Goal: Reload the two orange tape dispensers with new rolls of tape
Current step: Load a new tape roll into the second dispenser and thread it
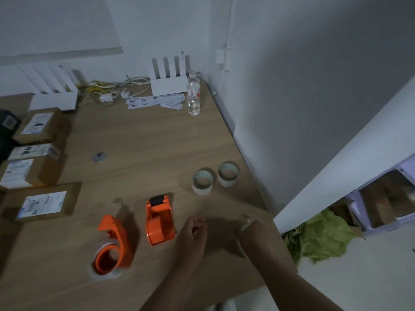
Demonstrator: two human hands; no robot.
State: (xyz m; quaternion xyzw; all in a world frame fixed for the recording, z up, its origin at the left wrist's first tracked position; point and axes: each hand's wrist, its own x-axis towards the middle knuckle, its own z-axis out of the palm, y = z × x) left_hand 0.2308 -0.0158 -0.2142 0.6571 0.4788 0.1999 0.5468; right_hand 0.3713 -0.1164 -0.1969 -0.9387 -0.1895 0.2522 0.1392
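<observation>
Scene: wooden surface (146,140) seen from above, dim room, person's two hands near the right edge.
Left dispenser: orange tape dispenser (113,245) near-left, lying on its side w/ a clear roll already round its hub.
Right dispenser: second orange dispenser (160,218) just right of it, hub looks empty.
New rolls: two tape rolls (202,181) and (228,173), side by side, further back on the right, apart from both dispensers.
Left hand (195,230): fingers curled in a loose fist, just right of the empty dispenser; grip contents – can't tell.
Right hand (253,230): grip narrow, pinching something pale, maybe a tape end; blurred, unsure.
Step, prob.: loading the second dispenser.
Tip: seat the roll fully on the hub, sticky side down, feed the end thru to the cutter.
Other: parcels (42,199) at left, water bottle (193,95) far back.
</observation>
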